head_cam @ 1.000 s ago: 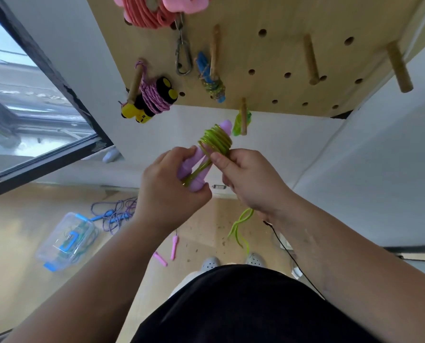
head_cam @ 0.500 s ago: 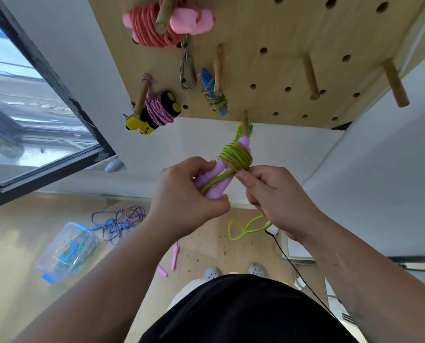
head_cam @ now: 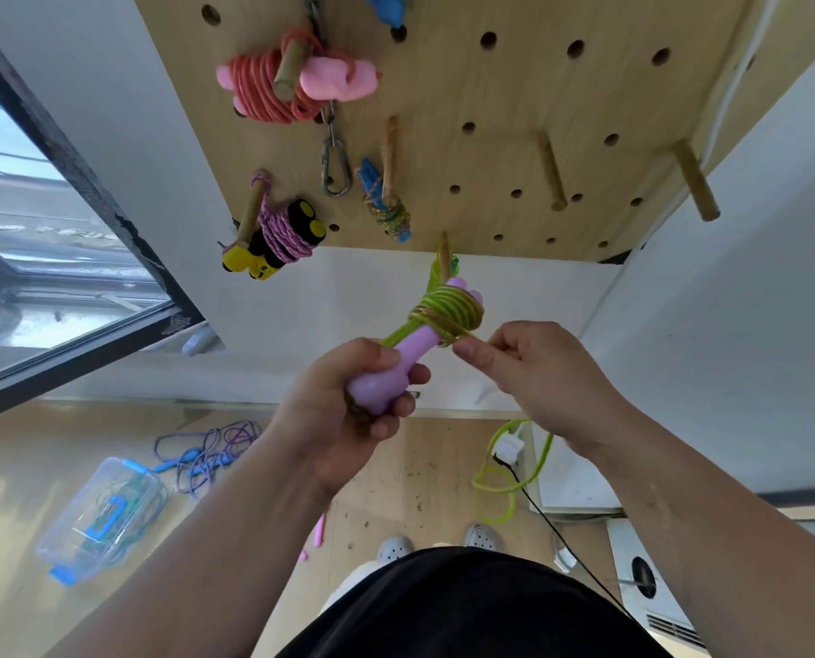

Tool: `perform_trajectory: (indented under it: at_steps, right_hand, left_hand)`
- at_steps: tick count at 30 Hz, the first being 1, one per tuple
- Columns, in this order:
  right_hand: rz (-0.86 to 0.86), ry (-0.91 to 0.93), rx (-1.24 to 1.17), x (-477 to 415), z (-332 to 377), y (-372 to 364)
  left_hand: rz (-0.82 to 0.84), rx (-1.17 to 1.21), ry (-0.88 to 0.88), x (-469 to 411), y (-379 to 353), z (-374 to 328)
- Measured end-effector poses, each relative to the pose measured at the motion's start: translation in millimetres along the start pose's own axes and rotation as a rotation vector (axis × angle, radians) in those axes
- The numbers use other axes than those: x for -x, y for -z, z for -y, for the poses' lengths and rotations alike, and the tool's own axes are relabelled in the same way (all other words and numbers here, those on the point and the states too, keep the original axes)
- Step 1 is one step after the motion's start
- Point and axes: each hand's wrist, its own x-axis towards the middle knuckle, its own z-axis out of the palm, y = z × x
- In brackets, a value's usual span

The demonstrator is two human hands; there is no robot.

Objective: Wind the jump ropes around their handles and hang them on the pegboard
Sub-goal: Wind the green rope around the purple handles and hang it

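Note:
My left hand (head_cam: pixel 348 410) grips the lower end of the purple handles (head_cam: pixel 405 353), held upright below the pegboard (head_cam: pixel 514 87). Green rope (head_cam: pixel 448 313) is coiled around the handles' upper part. At the coil's lower right edge my right hand (head_cam: pixel 529 372) pinches the rope. A loose green loop (head_cam: pixel 505 472) hangs below that hand. The handles' top sits just under a short peg (head_cam: pixel 443 256) at the board's bottom edge. Three wound ropes hang on pegs: a pink one (head_cam: pixel 296 83), a yellow-and-black one (head_cam: pixel 277 239) and a blue one (head_cam: pixel 386 201).
Free wooden pegs (head_cam: pixel 551 171) (head_cam: pixel 695 180) stick out at the board's right. A carabiner (head_cam: pixel 335 168) hangs on a chain. On the floor lie a blue-purple rope (head_cam: pixel 206 453), a clear plastic box (head_cam: pixel 96 515) and pink handles (head_cam: pixel 319 529). A window (head_cam: pixel 39 258) is at left.
Both hands have lifted the bundle up toward the pegboard's bottom peg. The dangling green loop has shortened as more rope went onto the coil.

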Motion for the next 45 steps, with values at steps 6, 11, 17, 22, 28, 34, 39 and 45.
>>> perform_trajectory:
  at_steps: [6, 11, 17, 22, 28, 34, 39, 45]
  right_hand:
    - [0.324, 0.2, -0.489, 11.9, -10.3, 14.4]
    - [0.154, 0.169, -0.573, 18.4, -10.0, 7.8]
    - [-0.041, 0.021, -0.288, 18.9, -30.0, 3.1]
    - [-0.095, -0.094, -0.388, 19.9, -40.4, 2.7]
    - [-0.057, -0.042, -0.452, 29.1, -52.6, 28.4]
    - [0.083, -0.039, -0.51, 40.7, -72.3, 78.8]
    - [0.111, 0.003, -0.471, 50.2, -93.3, 101.7]
    - [0.053, 0.127, -0.288, 58.8, -111.4, 112.7]
  left_hand:
    - [0.366, 0.127, 0.167, 8.3, -11.1, 9.1]
    - [0.399, 0.093, 0.201, 1.4, -15.0, 16.0]
    - [-0.26, -0.727, -0.314, -12.2, -20.9, 30.9]
    - [-0.237, -1.4, -0.81, -17.0, -30.4, 68.9]
    - [-0.37, -1.38, -0.805, -21.6, -58.7, 71.3]
    - [-0.358, -1.316, -0.722, -19.3, -99.3, 85.2]
    - [-0.387, -1.235, -0.65, -16.6, -132.5, 101.0]
    - [-0.311, -0.633, -0.265, -17.5, -154.4, 115.2]
